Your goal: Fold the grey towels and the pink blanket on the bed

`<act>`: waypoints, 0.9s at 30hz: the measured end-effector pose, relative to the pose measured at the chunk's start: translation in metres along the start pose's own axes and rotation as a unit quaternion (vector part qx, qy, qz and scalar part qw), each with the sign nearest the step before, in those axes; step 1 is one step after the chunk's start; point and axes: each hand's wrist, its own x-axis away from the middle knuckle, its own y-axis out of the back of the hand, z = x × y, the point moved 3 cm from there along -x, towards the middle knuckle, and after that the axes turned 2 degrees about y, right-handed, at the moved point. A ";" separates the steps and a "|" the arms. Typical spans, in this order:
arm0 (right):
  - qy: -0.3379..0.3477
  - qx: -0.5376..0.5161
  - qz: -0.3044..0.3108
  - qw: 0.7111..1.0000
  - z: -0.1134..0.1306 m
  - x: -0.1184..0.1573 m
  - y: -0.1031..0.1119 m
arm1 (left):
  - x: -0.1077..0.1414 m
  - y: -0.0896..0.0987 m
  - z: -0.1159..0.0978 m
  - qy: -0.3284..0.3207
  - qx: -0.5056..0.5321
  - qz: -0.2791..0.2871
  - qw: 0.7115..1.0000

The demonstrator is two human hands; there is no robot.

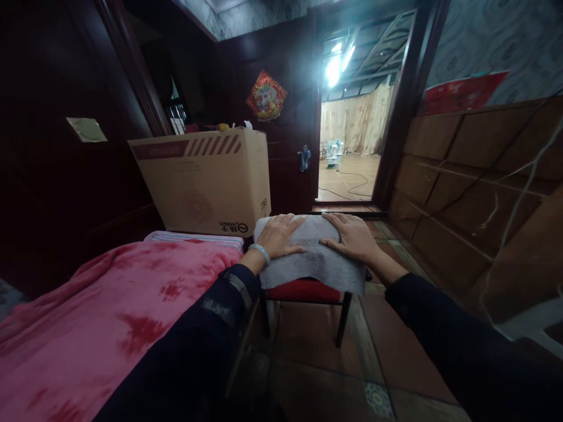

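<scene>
A grey cloth (313,234), which looks like a towel, lies over the top of a chair with a red seat (303,290) and dark legs. Its front edge hangs down past the seat. My left hand (279,235) rests flat on the cloth's left part, fingers spread, with a pale bangle at the wrist. On the right part lies my right hand (348,235), palm down, its thumb pointing inward. Neither hand grips the cloth; bare fabric shows between them.
A bed with a pink blanket (132,299) is at my left. Behind it stands a large cardboard box (206,181). Beyond the chair, a dark door (288,176) is open to a lit room with a fan (334,153). Cables (523,193) hang along the right side.
</scene>
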 end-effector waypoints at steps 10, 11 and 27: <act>0.001 -0.008 0.035 0.999 -0.004 0.000 0.001 | 0.046 0.004 0.032 0.077 -0.046 0.061 0.994; 0.003 -0.010 0.040 0.999 -0.005 0.000 0.001 | 0.054 0.006 0.035 0.094 -0.050 0.064 0.992; 0.163 0.014 0.079 0.983 0.057 0.091 -0.022 | 0.224 0.004 0.001 0.165 0.000 0.018 0.986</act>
